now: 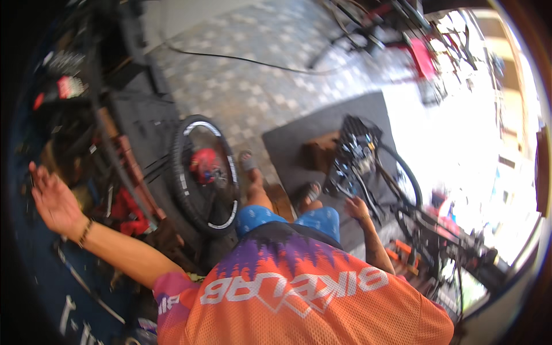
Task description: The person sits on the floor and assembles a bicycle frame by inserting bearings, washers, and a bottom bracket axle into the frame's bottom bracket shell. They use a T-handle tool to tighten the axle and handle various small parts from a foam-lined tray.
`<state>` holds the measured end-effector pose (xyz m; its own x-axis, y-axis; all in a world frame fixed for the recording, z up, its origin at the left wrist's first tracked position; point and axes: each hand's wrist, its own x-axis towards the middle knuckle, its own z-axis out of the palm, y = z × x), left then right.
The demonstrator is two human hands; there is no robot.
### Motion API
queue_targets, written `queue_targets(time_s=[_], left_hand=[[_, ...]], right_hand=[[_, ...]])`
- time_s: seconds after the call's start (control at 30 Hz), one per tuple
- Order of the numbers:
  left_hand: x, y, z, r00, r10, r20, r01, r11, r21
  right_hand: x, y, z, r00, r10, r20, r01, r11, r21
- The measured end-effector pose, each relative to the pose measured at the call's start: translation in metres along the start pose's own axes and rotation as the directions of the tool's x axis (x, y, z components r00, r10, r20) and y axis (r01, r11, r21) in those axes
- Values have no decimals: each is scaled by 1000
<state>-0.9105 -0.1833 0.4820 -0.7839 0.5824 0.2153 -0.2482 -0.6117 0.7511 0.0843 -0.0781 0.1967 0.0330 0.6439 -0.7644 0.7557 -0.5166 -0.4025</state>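
My left hand (56, 201) reaches far out to the left with its fingers stretched, near a cluttered wall of tools and dark gear. Nothing shows in it. My right hand (357, 208) hangs low beside my right leg, its fingers loosely apart and a little blurred. No held thing shows there either. Just beyond it lies a cluster of black and silver bicycle parts (356, 146) on a grey mat (293, 129). A bicycle wheel (181, 181) with a black tyre and white sidewall markings stands left of my feet.
A brown box (321, 150) sits on the mat. Parts of bicycles (437, 227) crowd the right side. Wrenches (68, 313) hang at the lower left. A black cable (247, 58) crosses the tiled floor (213, 86). A red object (204, 164) shows behind the wheel's spokes.
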Motion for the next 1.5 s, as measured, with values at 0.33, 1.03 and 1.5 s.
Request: queue_targets(time_s=[0.33, 1.03, 1.5], left_hand=[[-350, -437, 265, 502, -686, 527, 528, 726, 441], [-643, -673, 296, -186, -543, 819, 60, 826, 561], [-660, -613, 285, -127, -627, 768, -294, 763, 575]], right_hand=[[-10, -48, 50, 820, -342, -458, 228, 931, -286], [105, 123, 65, 310, -672, -672, 261, 740, -620], [97, 151, 73, 323, -740, -589, 517, 660, -545]])
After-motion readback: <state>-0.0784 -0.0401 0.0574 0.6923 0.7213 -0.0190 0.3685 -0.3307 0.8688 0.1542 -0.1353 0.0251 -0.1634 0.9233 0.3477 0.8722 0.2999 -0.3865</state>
